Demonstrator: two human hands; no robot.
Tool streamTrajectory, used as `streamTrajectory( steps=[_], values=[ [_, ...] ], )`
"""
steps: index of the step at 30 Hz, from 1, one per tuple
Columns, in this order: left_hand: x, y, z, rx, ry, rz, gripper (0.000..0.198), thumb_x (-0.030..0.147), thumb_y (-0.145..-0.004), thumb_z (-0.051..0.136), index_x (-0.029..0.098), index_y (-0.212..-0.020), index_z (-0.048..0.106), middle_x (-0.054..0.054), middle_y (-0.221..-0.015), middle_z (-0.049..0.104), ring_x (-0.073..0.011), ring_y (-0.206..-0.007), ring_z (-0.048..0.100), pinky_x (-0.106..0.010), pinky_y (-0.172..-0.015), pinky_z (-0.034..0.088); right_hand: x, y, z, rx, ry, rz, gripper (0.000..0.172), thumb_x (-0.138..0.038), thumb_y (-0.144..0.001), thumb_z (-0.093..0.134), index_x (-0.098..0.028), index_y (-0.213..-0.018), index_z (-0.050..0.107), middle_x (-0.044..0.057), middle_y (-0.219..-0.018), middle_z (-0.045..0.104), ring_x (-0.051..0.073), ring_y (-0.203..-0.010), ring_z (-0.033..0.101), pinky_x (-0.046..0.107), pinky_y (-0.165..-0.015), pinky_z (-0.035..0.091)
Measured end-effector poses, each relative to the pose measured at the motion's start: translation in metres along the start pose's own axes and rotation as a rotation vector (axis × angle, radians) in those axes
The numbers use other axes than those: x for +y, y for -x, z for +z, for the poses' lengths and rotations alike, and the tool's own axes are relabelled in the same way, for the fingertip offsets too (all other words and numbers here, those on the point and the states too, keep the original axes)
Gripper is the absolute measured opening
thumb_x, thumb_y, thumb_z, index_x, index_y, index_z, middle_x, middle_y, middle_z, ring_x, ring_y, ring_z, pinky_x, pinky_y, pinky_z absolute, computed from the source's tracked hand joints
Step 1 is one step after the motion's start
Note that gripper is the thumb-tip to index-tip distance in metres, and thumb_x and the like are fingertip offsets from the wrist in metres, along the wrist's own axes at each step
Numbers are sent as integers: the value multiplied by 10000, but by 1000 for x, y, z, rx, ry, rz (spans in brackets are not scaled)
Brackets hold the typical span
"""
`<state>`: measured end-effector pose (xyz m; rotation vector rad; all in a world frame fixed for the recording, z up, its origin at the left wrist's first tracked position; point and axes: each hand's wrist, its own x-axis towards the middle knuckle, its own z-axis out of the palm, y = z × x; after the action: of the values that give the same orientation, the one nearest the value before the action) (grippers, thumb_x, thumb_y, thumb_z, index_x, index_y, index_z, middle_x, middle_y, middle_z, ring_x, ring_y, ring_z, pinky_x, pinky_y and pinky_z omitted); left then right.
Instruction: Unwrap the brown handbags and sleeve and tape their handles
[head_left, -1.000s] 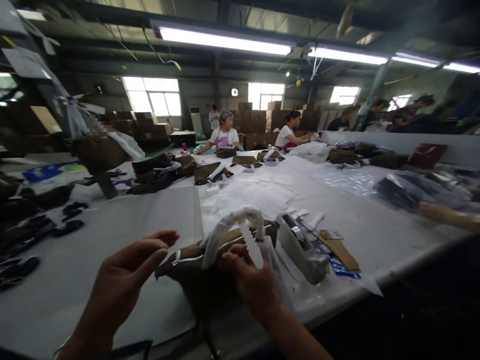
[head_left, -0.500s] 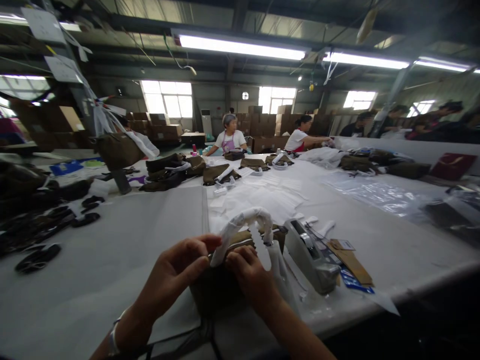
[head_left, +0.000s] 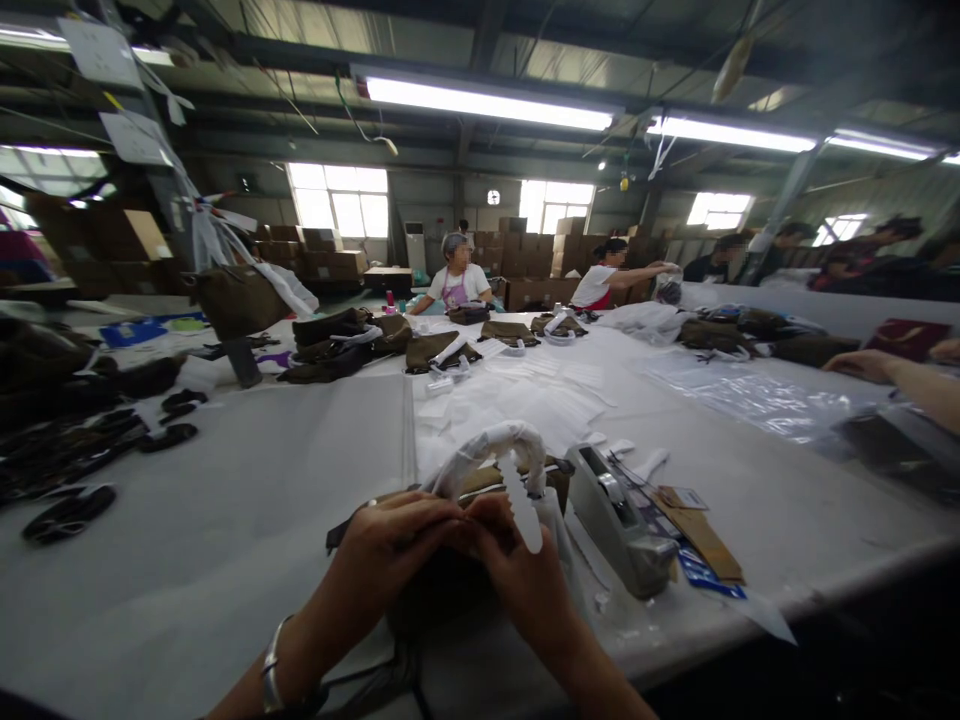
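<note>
A brown bag (head_left: 450,600) lies on the white table (head_left: 225,520) right in front of me, its handle wrapped in white foam (head_left: 491,445). My left hand (head_left: 390,550) and my right hand (head_left: 510,570) meet on top of the bag, fingertips pinched together at the base of the wrapped handle near the zipper. What the fingertips hold is too small to make out. A grey tape dispenser (head_left: 615,520) stands just right of my right hand.
Brown card tags (head_left: 701,525) lie beside the dispenser. More brown bags (head_left: 345,340) and plastic sheets (head_left: 735,390) fill the far table. Black straps (head_left: 75,460) lie at left. Other people (head_left: 457,275) work at the far end; another person's arm (head_left: 900,375) reaches in at right.
My left hand has moved right from beside the bag onto it and closed, meeting my right hand at the handle's base. Another person's arm has come into view at right.
</note>
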<state>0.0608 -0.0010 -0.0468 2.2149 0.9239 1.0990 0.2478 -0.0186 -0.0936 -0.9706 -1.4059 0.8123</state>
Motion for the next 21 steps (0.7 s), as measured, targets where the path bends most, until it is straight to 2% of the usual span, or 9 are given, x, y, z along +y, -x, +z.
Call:
streamTrajectory(
  steps=[5, 10, 15, 19, 21],
  values=[
    [5, 1, 1, 31, -111, 20, 165, 235, -938, 639, 269, -1014, 781, -12, -968, 765, -143, -847, 725, -185, -795, 543, 4, 0, -1, -20, -208, 149, 148, -394, -858, 731, -259, -915, 710, 49, -878, 735, 257, -819, 732, 403, -779, 636],
    [10, 3, 2, 27, -202, -27, 124, 249, -935, 631, 251, -963, 752, -8, -912, 735, -140, -809, 702, -212, -759, 521, 0, 2, -3, -25, -342, 231, 133, -366, -834, 754, -244, -879, 725, 37, -868, 740, 244, -809, 727, 366, -736, 624],
    [11, 4, 5, 18, -229, -51, 105, 259, -927, 625, 241, -908, 728, -6, -859, 710, -147, -770, 676, -238, -717, 490, -1, 2, -5, 35, -129, 197, 91, -315, -803, 757, -240, -853, 762, 26, -823, 732, 215, -733, 677, 332, -681, 575],
    [8, 4, 6, 35, -237, -55, 91, 256, -915, 641, 246, -886, 727, 7, -836, 705, -136, -738, 661, -236, -708, 472, -3, 0, -6, 69, -33, 111, 25, -274, -776, 754, -251, -784, 752, 8, -809, 739, 231, -815, 694, 362, -823, 574],
    [8, 4, 6, 33, -236, -62, 82, 265, -908, 653, 249, -878, 727, 15, -822, 702, -131, -723, 654, -233, -694, 463, -3, -1, -6, 80, -21, 97, 22, -275, -771, 763, -258, -778, 751, 3, -801, 741, 231, -819, 701, 366, -847, 575]
  ],
)
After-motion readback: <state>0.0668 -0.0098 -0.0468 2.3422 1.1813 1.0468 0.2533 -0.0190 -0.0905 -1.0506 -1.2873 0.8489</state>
